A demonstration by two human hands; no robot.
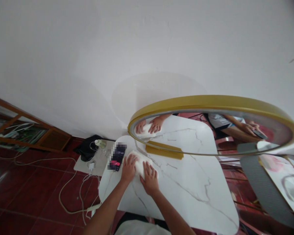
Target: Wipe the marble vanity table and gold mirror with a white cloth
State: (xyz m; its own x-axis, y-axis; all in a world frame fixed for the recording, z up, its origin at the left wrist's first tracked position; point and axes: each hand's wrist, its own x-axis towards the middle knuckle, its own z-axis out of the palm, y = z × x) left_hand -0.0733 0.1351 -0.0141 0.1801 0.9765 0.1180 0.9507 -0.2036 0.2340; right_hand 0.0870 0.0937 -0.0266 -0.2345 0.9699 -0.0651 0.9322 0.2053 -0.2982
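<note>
A white folded cloth (139, 163) lies on the white marble table (186, 182), near its far left corner. My left hand (128, 168) lies flat on the cloth's left part, fingers stretched out. My right hand (150, 178) presses flat on its right part, fingers spread. A dark phone (117, 157) lies on the table just left of my left hand. A round gold-framed mirror (210, 104) stands on the table behind the cloth and reflects both hands and the cloth.
White cables (71, 182) and a charger trail over the dark red tiled floor at the left. A wooden shelf (22, 127) stands low against the white wall. A grey chair back (262, 186) is at the right. A person's arms show in the mirror.
</note>
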